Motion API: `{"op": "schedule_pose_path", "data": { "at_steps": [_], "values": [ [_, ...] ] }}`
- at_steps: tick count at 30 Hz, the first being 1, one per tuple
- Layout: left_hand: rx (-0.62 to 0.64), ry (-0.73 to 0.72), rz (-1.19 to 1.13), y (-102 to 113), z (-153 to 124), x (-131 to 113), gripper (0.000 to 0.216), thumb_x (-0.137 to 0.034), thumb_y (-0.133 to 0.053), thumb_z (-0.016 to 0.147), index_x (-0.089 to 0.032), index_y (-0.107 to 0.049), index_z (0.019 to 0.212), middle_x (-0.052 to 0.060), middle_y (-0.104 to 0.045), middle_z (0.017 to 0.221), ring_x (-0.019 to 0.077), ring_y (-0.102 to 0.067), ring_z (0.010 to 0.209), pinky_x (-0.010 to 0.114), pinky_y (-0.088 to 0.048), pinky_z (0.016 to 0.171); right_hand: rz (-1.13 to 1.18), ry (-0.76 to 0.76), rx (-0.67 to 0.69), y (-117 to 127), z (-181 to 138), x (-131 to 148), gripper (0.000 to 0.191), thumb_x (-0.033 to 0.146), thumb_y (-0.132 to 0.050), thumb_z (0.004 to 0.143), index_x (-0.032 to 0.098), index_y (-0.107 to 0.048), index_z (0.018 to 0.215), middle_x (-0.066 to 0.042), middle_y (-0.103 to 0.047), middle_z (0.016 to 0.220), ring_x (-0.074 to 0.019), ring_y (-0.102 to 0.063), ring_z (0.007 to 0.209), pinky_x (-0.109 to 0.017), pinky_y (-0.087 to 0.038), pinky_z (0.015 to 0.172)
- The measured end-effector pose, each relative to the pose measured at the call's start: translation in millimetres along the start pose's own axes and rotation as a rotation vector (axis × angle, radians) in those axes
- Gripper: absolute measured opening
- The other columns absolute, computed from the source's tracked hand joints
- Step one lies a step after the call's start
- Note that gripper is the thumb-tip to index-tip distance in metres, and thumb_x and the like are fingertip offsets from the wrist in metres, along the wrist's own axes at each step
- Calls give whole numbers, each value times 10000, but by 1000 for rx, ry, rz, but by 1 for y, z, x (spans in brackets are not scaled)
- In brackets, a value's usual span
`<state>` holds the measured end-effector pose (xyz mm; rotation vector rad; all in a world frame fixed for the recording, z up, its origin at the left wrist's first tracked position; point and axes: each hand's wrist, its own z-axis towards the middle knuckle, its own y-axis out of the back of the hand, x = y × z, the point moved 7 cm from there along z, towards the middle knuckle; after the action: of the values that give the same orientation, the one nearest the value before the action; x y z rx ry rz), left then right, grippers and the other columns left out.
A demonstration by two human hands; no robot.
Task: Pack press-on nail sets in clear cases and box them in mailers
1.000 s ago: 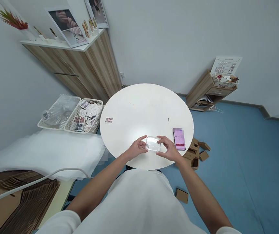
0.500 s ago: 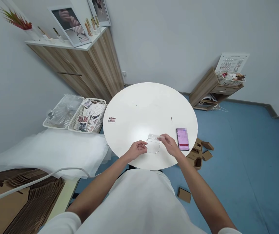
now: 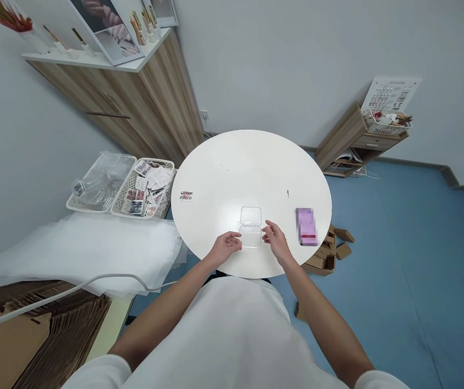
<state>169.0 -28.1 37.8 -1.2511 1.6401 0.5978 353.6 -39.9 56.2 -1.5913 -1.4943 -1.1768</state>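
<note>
A clear plastic case (image 3: 250, 236) lies unfolded near the front of the round white table (image 3: 252, 162), its lid tipped back on the far side. My left hand (image 3: 224, 249) has its thumb and fingertips on the case's left edge, steadying it. Just off the right edge is my right hand (image 3: 276, 242), fingers apart with nothing in them. To the left on the table rests a small card of dark red pieces (image 3: 186, 196), possibly press-on nails. A phone with a pink screen (image 3: 306, 227) lies to the right of my right hand.
A tiny dark item (image 3: 287, 193) sits right of the table's middle. Left of the table are a white basket of cards (image 3: 145, 189), a basket of clear plastic (image 3: 104, 183) and white sheeting (image 3: 106, 246). Cardboard boxes (image 3: 325, 256) lie on the floor at right.
The lid of the clear case has swung back onto the table. My right hand has let go of it and drawn slightly back. The view has shifted a little.
</note>
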Motion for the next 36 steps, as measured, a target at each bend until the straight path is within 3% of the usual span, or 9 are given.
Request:
{"op": "schedule_pose_path", "data": {
  "at_steps": [6,17,23,30,36],
  "values": [
    [-42,74,51,8,7,20,450,-302,-673,652,-181,-493,1046,16,-595,790,132,-600,733,319,-449,759,-107,-1,1,-19,-19,-36,527,354,-516,715,248,-416,1221,-55,-487,1042,-139,-532,766,-333,-481,732],
    [-144,105,287,16,36,55,298,-184,-599,678,-178,-530,968,8,-563,767,118,-545,692,294,-442,728,-326,-36,-75,-27,4,-73,573,317,-524,661,240,-428,1221,-31,-488,921,-163,-498,767,-347,-457,772],
    [-139,78,486,18,37,53,373,-203,-640,635,-163,-545,994,76,-542,977,151,-527,783,314,-407,793,-386,-45,-123,-34,6,-82,555,326,-508,656,219,-446,1197,-32,-473,881,-169,-472,748,-360,-446,774],
    [-66,134,415,19,23,60,546,-254,-622,675,-163,-445,1183,119,-471,1133,177,-520,908,301,-407,787,-243,-123,-290,-34,-14,-98,621,340,-510,665,217,-369,1257,-65,-470,1043,-167,-500,837,-340,-454,792],
    [-54,198,234,14,11,71,578,-233,-602,712,-188,-373,1241,135,-421,1236,204,-485,1055,307,-422,811,-36,-183,-298,-39,-38,-104,587,332,-508,703,247,-347,1261,-89,-471,1160,-171,-552,881,-346,-480,773]
  ]
}}
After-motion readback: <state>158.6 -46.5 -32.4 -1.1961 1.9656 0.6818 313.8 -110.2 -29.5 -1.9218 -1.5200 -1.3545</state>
